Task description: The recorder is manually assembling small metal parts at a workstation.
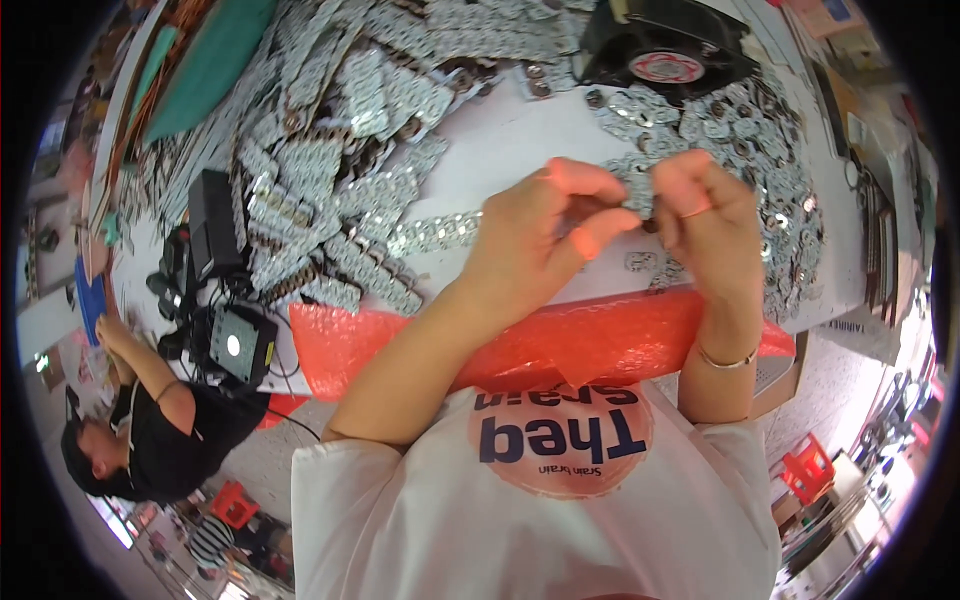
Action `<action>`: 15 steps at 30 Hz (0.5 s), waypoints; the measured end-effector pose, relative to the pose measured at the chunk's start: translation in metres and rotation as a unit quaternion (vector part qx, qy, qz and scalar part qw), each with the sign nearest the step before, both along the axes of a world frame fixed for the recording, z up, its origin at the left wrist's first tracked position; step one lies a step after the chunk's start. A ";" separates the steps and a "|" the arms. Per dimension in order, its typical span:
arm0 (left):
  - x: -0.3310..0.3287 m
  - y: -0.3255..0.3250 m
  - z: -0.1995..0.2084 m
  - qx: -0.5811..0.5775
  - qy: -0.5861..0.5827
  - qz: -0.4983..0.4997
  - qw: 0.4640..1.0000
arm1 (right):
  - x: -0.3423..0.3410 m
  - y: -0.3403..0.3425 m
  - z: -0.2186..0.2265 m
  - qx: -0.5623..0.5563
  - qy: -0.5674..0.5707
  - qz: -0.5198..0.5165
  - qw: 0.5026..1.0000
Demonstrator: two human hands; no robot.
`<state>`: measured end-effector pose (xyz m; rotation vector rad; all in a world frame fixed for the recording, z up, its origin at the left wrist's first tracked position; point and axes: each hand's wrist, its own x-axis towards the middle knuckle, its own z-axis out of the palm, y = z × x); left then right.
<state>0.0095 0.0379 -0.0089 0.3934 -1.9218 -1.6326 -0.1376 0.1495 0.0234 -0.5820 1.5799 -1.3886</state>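
left hand: pinching one end of small silvery metal strip
right hand: pinching other end
handling: likely light, thin, bendable; hold by edges

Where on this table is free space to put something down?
A bare white patch of table lies between the heap of silver strips on the left and the loose pieces on the right, above the left hand. Both heaps and the black fan corner are crowded.
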 end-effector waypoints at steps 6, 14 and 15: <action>0.009 -0.028 0.023 -0.202 -0.136 -0.031 0.969 | -0.005 0.005 0.000 -0.065 0.182 -0.176 0.965; 0.057 -0.049 0.046 -0.384 -0.417 -0.011 0.824 | 0.022 -0.008 -0.016 -0.094 0.183 0.301 0.931; 0.056 -0.049 0.044 -0.383 -0.417 -0.008 0.824 | 0.017 -0.005 -0.016 -0.047 0.176 0.251 0.951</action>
